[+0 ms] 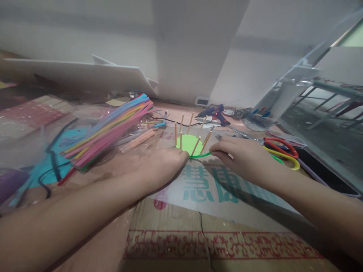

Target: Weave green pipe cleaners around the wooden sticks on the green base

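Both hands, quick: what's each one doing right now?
Left hand: at the green disc, its grip hidden from view.
Right hand: closed, pinching the green strip.

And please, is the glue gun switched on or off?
On, it seems: a small red light glows on the blue glue gun. Its heat cannot be told.

Clear jug (279, 102): stood at right — beyond a dark-screened device (326, 170)
Small white display (202, 101): sat near the wall (187, 56)
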The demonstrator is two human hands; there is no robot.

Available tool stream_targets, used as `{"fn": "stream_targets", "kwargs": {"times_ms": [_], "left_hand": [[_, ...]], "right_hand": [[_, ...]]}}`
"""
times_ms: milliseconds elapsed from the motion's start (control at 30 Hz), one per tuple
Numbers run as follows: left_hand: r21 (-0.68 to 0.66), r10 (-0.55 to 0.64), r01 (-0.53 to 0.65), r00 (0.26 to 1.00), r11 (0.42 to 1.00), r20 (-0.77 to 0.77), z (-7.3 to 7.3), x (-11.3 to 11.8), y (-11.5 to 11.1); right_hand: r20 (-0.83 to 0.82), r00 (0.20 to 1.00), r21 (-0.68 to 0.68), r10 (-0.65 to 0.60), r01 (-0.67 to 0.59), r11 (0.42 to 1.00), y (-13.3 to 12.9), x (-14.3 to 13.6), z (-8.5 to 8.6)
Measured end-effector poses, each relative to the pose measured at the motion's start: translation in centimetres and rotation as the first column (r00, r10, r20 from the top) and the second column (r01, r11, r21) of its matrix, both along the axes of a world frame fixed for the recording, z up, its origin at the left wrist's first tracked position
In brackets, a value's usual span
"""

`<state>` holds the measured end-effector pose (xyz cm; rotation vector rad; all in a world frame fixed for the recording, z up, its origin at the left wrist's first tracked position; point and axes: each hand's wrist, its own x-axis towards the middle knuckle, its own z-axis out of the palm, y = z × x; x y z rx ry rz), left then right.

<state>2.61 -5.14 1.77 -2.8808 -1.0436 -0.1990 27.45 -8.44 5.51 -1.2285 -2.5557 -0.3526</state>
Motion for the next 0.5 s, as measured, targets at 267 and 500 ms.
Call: {"fn": "stream_targets", "kwargs": {"times_ms": [267, 500], "left_hand": [[0.062, -0.03, 0.027, 0.999, 0.998, 0.046, -0.3, -0.9, -0.4], [0.144, 0.068, -0.066, 0.998, 0.987, -0.01, 1.6, -1.4, -0.8]], "right_hand": [[-0.03, 0.992, -0.143, -0.12, 0.115, 0.983, -0.4, 1.0, 0.0], [-0.082, 0.979, -0.25, -0.185, 0.159, 0.955, 0.5, 2.8, -0.5]]}}
